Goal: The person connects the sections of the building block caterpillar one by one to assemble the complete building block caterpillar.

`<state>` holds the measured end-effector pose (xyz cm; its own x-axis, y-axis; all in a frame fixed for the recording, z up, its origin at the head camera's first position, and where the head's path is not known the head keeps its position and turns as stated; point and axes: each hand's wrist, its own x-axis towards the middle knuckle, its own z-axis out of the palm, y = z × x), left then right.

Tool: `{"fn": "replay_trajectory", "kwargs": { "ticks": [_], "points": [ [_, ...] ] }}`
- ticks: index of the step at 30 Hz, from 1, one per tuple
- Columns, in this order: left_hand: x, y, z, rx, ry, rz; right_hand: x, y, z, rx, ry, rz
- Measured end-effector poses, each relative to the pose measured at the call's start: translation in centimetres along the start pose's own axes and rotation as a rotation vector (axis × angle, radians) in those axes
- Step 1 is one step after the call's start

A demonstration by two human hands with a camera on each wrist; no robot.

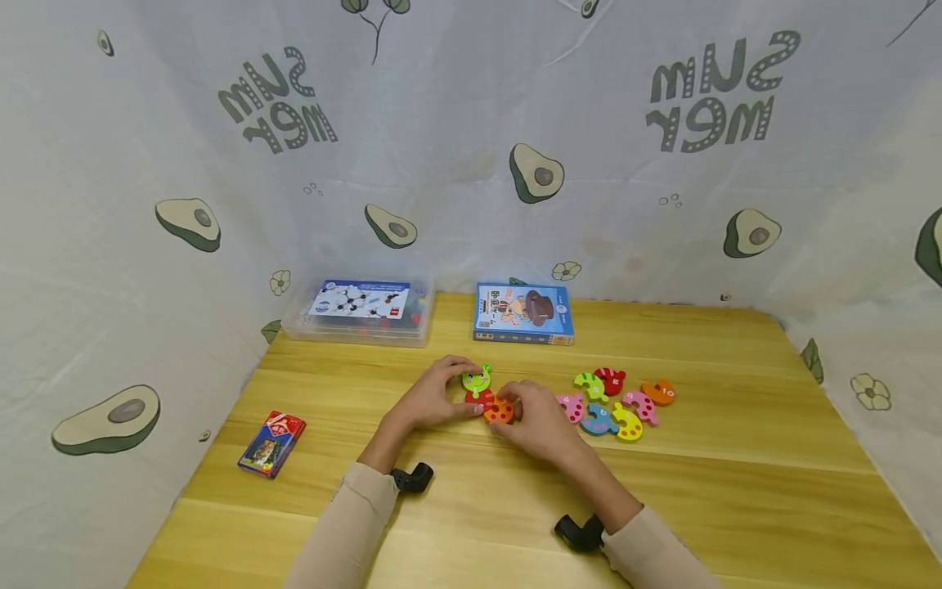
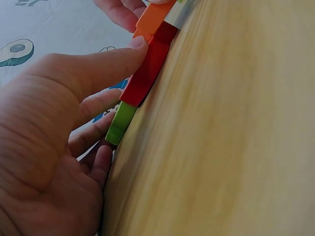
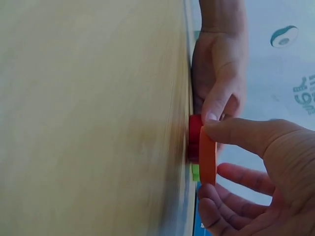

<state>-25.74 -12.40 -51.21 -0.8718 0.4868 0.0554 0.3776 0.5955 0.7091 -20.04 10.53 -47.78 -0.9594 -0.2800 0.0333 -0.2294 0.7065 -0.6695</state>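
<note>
A green caterpillar head [image 1: 476, 381] with a smiling face joins a red puzzle piece [image 1: 480, 397] on the wooden table. My left hand [image 1: 429, 399] grips this pair, the thumb at the near side of the red piece and the fingers around the green head. My right hand [image 1: 543, 421] pinches an orange spotted puzzle piece [image 1: 500, 411] between thumb and fingers. In the right wrist view the orange piece [image 3: 208, 155] stands a little higher than the red one and overlaps it. Whether they interlock I cannot tell.
Right of my hands lie several curved number pieces, among them a blue one [image 1: 599, 419], a yellow one [image 1: 628, 423] and an orange one [image 1: 658, 393]. At the back are a clear plastic case [image 1: 294, 324] and a blue game box [image 1: 523, 313]. A card pack [image 1: 271, 444] lies left.
</note>
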Motion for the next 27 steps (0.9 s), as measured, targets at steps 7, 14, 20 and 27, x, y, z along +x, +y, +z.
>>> {"fn": "replay_trajectory", "kwargs": {
  "ticks": [7, 14, 20, 27],
  "points": [
    [0.03, 0.05, -0.04, -0.005, 0.001, -0.002, 0.03, -0.15, 0.23, -0.022, 0.024, 0.019],
    [0.14, -0.28, 0.07, -0.003, 0.011, 0.010, 0.10, -0.25, 0.56, -0.049, 0.027, 0.016],
    [0.15, -0.12, 0.07, -0.009, 0.026, 0.013, 0.22, 0.01, 0.88, -0.060, 0.027, 0.028],
    [0.09, 0.11, 0.18, -0.022, 0.044, 0.000, 0.03, 0.61, 0.04, 0.024, -0.024, 0.043]
  ]
}}
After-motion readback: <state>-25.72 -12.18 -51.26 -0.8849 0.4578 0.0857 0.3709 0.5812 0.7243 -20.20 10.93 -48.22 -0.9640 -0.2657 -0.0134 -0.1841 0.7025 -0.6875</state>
